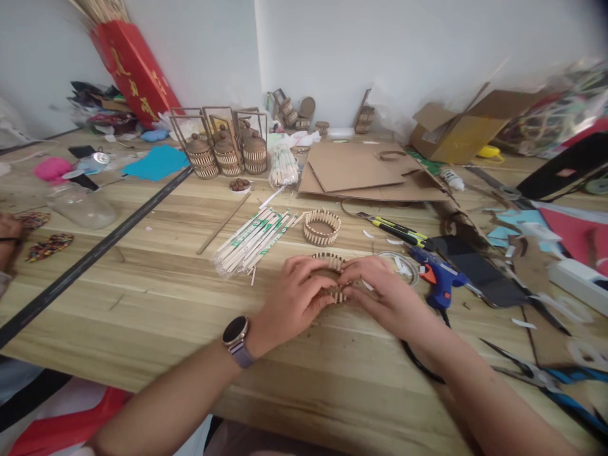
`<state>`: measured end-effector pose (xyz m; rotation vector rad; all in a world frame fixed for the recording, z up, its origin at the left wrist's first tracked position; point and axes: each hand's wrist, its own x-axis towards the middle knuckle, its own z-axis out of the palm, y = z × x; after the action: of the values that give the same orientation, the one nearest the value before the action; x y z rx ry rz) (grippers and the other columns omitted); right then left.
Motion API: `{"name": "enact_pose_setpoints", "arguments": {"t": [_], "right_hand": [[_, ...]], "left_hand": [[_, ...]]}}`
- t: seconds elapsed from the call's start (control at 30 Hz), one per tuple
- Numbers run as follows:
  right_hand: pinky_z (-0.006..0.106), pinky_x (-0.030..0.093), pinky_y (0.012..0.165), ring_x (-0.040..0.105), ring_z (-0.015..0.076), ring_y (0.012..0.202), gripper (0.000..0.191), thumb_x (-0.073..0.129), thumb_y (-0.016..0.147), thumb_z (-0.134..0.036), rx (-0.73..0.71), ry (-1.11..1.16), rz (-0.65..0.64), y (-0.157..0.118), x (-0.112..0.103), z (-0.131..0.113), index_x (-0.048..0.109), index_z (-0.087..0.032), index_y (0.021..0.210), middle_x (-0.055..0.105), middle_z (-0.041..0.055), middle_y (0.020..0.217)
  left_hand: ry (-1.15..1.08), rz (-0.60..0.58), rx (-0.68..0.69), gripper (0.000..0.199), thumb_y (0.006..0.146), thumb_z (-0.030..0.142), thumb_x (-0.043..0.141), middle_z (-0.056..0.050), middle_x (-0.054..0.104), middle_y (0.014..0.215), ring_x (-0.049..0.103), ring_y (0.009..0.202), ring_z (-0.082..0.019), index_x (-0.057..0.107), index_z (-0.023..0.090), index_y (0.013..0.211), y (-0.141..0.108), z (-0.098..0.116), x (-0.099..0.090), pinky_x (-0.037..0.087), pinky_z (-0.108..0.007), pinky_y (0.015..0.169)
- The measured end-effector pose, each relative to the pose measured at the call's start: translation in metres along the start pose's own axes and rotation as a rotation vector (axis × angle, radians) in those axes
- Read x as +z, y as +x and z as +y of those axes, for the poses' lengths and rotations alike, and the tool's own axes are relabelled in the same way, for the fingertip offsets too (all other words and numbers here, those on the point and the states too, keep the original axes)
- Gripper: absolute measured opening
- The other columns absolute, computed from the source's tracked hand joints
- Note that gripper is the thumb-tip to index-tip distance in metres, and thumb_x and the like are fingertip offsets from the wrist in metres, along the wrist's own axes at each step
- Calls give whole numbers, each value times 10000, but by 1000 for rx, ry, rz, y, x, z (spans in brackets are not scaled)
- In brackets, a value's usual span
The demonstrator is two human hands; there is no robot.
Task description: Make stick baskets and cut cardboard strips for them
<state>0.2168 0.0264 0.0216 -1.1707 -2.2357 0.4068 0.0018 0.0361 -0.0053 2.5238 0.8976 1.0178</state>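
Observation:
A small striped ring of light and dark sticks (331, 259) rests at the table's middle, held from both sides. My left hand (301, 294), with a watch on its wrist, grips its left side with curved fingers. Closed on its right side is my right hand (380, 291). The fingers hide much of the ring's rim and inside. Just behind it stands a second striped round basket (322, 228), touched by neither hand. To the left lie bundled white sticks (256, 244) with green printing, partly in clear plastic.
Right of my hands are a blue glue gun (441, 282), yellow-black cutters (399, 231), a dark phone (479, 269) and pliers (536, 377). Cardboard sheets (361, 168) and lidded baskets (230, 155) stand behind. Another person's hand (9, 231) shows at far left.

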Motion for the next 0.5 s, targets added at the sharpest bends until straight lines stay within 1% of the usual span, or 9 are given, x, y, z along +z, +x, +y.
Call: {"name": "enact_pose_setpoints", "arguments": {"t": [0.07,0.13,0.17,0.2,0.23,0.3,0.37,0.4,0.5], "right_hand": [[378,481,849,642,209,928,131,550,923,-335,84,144,34,0,-6,-4,645,-244,920,714,57,962],[345,505,784,646,199,872,167,578,901,-393,201,297,39,-1,-9,-8,645,-240,906,714,44,922],[334,510,752,647,194,835,196,592,888,-426,267,382,37,-1,-9,-9,644,-238,899,712,37,892],[325,513,722,644,188,798,225,607,874,-456,332,466,32,-2,-9,-9,642,-235,898,709,30,861],[316,514,696,639,182,766,251,622,862,-479,388,543,28,-3,-9,-10,641,-232,900,705,25,835],[305,514,667,632,173,731,284,653,837,-502,456,647,27,-4,-8,-12,642,-225,900,699,21,812],[300,516,657,629,168,721,298,672,823,-510,476,678,38,-5,-8,-14,645,-222,892,697,22,809],[300,517,655,629,168,722,300,676,820,-512,477,677,44,-5,-8,-15,646,-222,891,697,23,811],[305,525,643,638,174,721,300,674,822,-515,456,658,53,-5,-7,-19,644,-225,889,700,25,811]], "left_hand": [[-78,90,-19,360,995,438,485,-131,548,1354,475,1278,-267,543,216,1272,-1,2,-4,386,-478,1094],[-170,172,-84,480,1001,501,429,-153,509,1389,453,1324,-275,426,215,1387,-3,2,-5,359,-489,1128],[-235,190,-137,521,999,525,415,-162,488,1413,443,1343,-276,386,213,1416,-4,1,-5,358,-487,1135],[-319,178,-197,567,988,551,423,-172,457,1446,437,1358,-280,351,213,1438,-4,-1,-4,373,-481,1131],[-427,133,-256,638,965,581,455,-186,422,1481,440,1365,-287,302,214,1464,-5,-3,-3,402,-475,1114],[-686,-13,-346,848,885,638,562,-215,376,1521,479,1346,-303,171,222,1512,-4,-6,-2,471,-468,1050],[-908,-168,-410,1034,804,646,669,-227,394,1513,531,1303,-308,61,235,1532,-2,-6,-1,502,-470,1011],[-984,-218,-442,1092,772,635,711,-225,416,1500,545,1290,-307,36,240,1535,-1,-6,-2,502,-471,1011],[-1075,-255,-548,1166,711,555,809,-205,457,1473,549,1287,-305,46,257,1541,0,-3,-2,496,-467,1019]]}}
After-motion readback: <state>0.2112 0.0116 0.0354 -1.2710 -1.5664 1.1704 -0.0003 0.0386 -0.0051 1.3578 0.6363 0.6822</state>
